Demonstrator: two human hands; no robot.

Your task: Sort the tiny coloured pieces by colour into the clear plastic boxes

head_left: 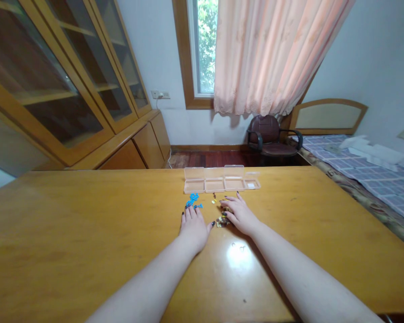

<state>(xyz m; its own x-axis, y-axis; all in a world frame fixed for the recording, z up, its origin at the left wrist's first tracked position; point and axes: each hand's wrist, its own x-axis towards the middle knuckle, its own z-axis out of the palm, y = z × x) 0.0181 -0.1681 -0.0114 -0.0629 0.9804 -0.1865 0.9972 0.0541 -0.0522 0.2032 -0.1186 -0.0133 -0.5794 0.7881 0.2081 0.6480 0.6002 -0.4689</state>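
i have the left hand (192, 229) laid palm-down on the table (87, 233), its grip wide, fingers a little spread and thumb out, with the fingertips at the near edge of the blue pieces. to its right, the right hand (242, 216) reaches over the mixed pieces (223, 221), a small brown, yellow and cream heap; that grip is wide too, fingers splayed and loosely bent, though i cannot tell whether a piece sits under the fingertips. the blue pieces (194, 197) lie in a loose cluster, its long axis slanting away from me to the right; single pieces are too small for me to read their direction. a few loose pieces (214, 197) lie between the two groups, short of the case.

beyond them the clear compartment case (225, 185) runs lengthwise left to right, roughly along the table's far edge, its lids raised on the far side. i judge the blue well separated, while the browns, yellows and creams remain together. i make out no coloured pieces in the compartments; a pale patch (251, 185) in the rightmost one stays unclear.
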